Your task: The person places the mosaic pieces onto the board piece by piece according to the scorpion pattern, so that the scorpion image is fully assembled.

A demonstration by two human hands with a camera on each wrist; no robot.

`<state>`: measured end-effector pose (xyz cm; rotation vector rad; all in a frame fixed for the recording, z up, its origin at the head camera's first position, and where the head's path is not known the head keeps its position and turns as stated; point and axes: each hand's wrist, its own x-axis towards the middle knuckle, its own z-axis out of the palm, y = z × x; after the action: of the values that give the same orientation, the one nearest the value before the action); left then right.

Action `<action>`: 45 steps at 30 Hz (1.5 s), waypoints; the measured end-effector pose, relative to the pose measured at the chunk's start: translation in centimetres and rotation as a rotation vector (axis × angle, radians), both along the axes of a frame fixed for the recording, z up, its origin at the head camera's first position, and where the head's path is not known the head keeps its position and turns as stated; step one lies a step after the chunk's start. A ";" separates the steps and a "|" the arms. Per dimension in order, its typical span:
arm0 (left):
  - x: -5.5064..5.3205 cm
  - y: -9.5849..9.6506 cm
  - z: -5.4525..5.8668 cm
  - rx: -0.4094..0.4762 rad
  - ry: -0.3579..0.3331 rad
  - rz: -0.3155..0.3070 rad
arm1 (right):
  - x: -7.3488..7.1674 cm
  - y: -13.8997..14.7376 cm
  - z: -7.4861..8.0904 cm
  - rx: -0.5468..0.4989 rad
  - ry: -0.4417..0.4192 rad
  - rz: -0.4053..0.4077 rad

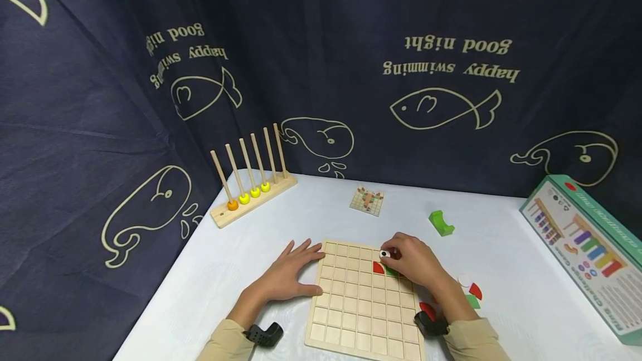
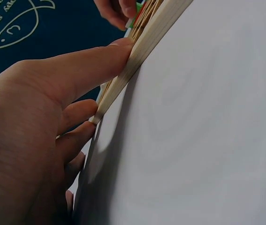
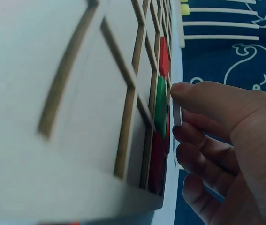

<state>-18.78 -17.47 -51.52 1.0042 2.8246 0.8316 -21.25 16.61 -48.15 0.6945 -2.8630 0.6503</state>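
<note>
A wooden grid board (image 1: 349,311) lies on the white table in front of me. My left hand (image 1: 283,274) rests at its left side, fingers spread and thumb on the edge; the left wrist view shows the thumb against the board's rim (image 2: 129,75). Over the upper right cells, my right hand (image 1: 415,262) pinches a small white tile with a black dot (image 1: 384,253) between thumb and fingers. Just below that tile, a red quarter-circle piece (image 1: 378,267) and a green piece (image 1: 391,272) sit in cells. More red pieces (image 3: 156,161) show beside the green one in the right wrist view.
Loose white (image 1: 464,281), red (image 1: 475,291) and green (image 1: 472,301) pieces lie right of the board, partly behind my right forearm. A pattern card (image 1: 368,200) and green arched block (image 1: 441,223) lie farther back. A peg rack (image 1: 233,215) stands left, a game box (image 1: 577,255) right.
</note>
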 end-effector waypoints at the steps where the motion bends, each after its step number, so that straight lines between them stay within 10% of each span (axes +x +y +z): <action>1: 0.0 0.0 0.0 0.000 -0.001 0.000 | 0.0 -0.1 0.0 0.004 0.004 0.004; 45: 0.1 0.1 0.1 -0.022 0.013 0.011 | 0.7 0.9 0.7 -0.083 -0.026 -0.027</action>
<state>-18.70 -17.37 -51.43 0.9959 2.8457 0.7957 -20.55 17.51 -47.45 0.6389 -2.8452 0.7747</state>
